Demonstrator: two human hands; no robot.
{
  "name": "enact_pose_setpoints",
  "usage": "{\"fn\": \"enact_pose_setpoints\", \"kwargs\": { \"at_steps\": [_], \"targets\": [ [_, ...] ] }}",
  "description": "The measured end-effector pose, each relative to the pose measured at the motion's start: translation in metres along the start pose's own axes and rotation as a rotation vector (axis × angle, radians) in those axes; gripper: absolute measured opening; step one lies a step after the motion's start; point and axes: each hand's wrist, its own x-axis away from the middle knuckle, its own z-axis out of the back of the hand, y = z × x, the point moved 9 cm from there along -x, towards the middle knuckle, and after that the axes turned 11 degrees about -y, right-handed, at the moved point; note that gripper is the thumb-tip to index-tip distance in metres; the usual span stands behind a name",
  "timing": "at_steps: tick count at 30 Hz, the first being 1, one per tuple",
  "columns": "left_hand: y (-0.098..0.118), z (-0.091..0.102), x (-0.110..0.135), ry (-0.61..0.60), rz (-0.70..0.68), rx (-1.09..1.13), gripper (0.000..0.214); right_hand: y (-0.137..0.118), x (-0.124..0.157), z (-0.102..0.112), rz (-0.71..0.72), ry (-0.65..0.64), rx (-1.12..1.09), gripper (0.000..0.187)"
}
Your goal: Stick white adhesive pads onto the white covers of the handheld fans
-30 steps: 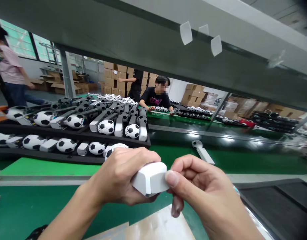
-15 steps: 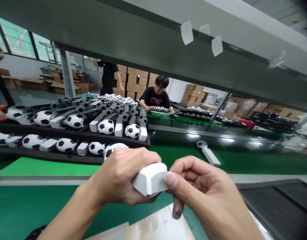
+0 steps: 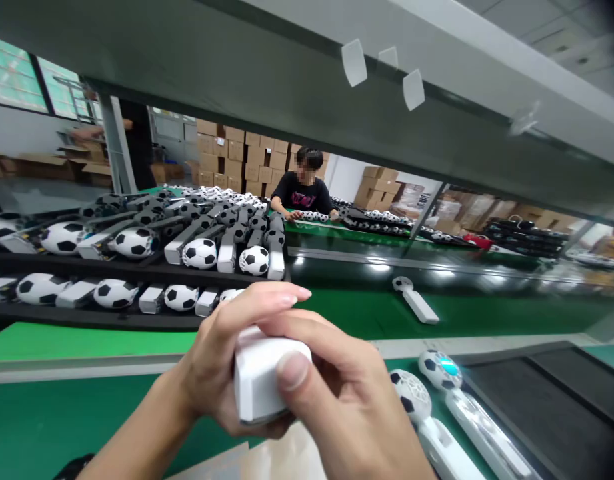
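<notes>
The head camera faces forward and down, close over the hands [image 3: 331,373], edges apparently warped.

White soccer-ball-headed plastic handles [image 3: 404,397] lie on the green conveyor belt [image 3: 87,420] at four o'clock, a black rack [image 3: 87,319] at eleven.

- One left hand [image 3: 207,377] and one right hand [image 3: 337,400] are clasping one white plastic block [image 3: 261,380].
- Three black-and-white football-headed handles [image 3: 409,397] are lying at 4 o'clock.
- One black-shirted person [image 3: 304,193] is working at 12 o'clock.
</notes>
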Motion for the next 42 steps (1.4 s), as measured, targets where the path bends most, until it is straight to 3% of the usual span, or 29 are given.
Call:
{"fn": "enact_pose_setpoints", "kwargs": {
  "at_steps": [4, 6, 9, 12, 13, 16, 18, 20, 22, 25, 28, 30, 32, 35, 37, 39, 42],
  "targets": [
    [0.005, -0.009, 0.002, -0.014, -0.065, -0.010, 0.060, 0.005, -0.001, 0.001, 0.004, -0.044, -0.089, 0.033],
    [0.003, -0.013, -0.001, -0.031, -0.040, 0.028, 0.060, 0.004, 0.002, 0.003, -0.028, -0.035, -0.027, 0.024],
    [-0.017, -0.031, -0.004, -0.194, 0.182, 0.024, 0.069, 0.007, 0.006, 0.014, -0.141, -0.022, 0.259, 0.028],
    [-0.054, -0.048, 0.014, -0.452, 0.595, -0.248, 0.075, 0.023, 0.006, 0.051, -0.273, 0.081, 0.564, 0.011],
    [-0.064, -0.049, 0.023, -0.516, 0.690, -0.343, 0.073, 0.031, 0.006, 0.068, -0.306, 0.140, 0.625, 0.014],
    [-0.082, -0.055, 0.046, -0.664, 0.801, -0.433, 0.065, 0.064, 0.011, 0.114, -0.368, 0.310, 0.733, 0.024],
    [-0.088, -0.061, 0.057, -0.756, 0.845, -0.396, 0.063, 0.088, 0.021, 0.131, -0.423, 0.343, 0.815, 0.035],
    [-0.086, -0.061, 0.057, -0.773, 0.864, -0.377, 0.060, 0.109, 0.043, 0.139, -0.507, 0.333, 0.883, 0.041],
    [-0.078, -0.056, 0.043, -0.689, 0.833, -0.381, 0.056, 0.120, 0.081, 0.143, -0.597, 0.344, 0.941, 0.037],
    [-0.063, -0.049, 0.020, -0.559, 0.769, -0.363, 0.049, 0.117, 0.155, 0.153, -0.702, 0.433, 0.995, 0.050],
    [-0.055, -0.055, 0.009, -0.587, 0.720, -0.304, 0.041, 0.110, 0.215, 0.161, -0.809, 0.505, 0.920, 0.065],
    [-0.050, -0.061, 0.007, -0.626, 0.699, -0.334, 0.039, 0.109, 0.226, 0.154, -0.847, 0.493, 0.801, 0.066],
    [-0.041, -0.066, 0.003, -0.637, 0.631, -0.429, 0.043, 0.112, 0.215, 0.136, -0.871, 0.451, 0.631, 0.067],
    [-0.018, -0.082, -0.004, -0.709, 0.381, -0.511, 0.067, 0.116, 0.173, 0.094, -0.877, 0.375, 0.312, 0.067],
    [-0.007, -0.090, -0.003, -0.794, 0.232, -0.452, 0.071, 0.113, 0.139, 0.065, -0.802, 0.323, 0.043, 0.070],
    [-0.013, -0.081, 0.000, -0.804, 0.246, -0.304, 0.054, 0.105, 0.108, 0.044, -0.657, 0.283, -0.148, 0.068],
    [-0.040, -0.041, 0.002, -0.582, 0.449, -0.072, 0.031, 0.102, 0.081, 0.022, -0.530, 0.216, -0.126, 0.050]
  ]
}}
